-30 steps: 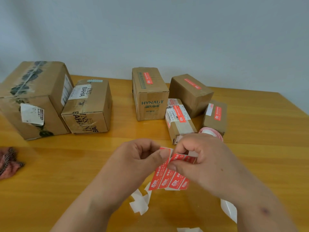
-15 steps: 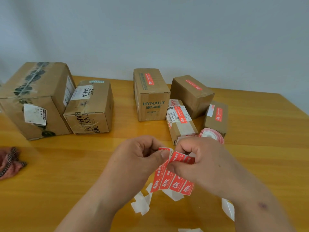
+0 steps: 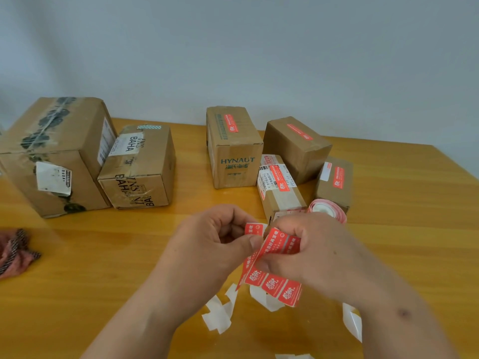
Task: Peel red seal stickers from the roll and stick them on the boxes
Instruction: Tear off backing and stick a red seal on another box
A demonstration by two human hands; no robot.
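Both hands, left hand [image 3: 220,244] and right hand [image 3: 313,252], are pinched on the sticker strip [image 3: 272,265]; a half-lifted red sticker could be torn, or folded onto itself, if pulled unevenly.

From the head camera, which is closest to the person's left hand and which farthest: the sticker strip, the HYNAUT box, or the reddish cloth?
1. Sticker strip: pinched by the left hand itself, with the right hand on it too.
2. HYNAUT box: standing behind the hands, toward the wall.
3. Reddish cloth: far off at the table's left edge.
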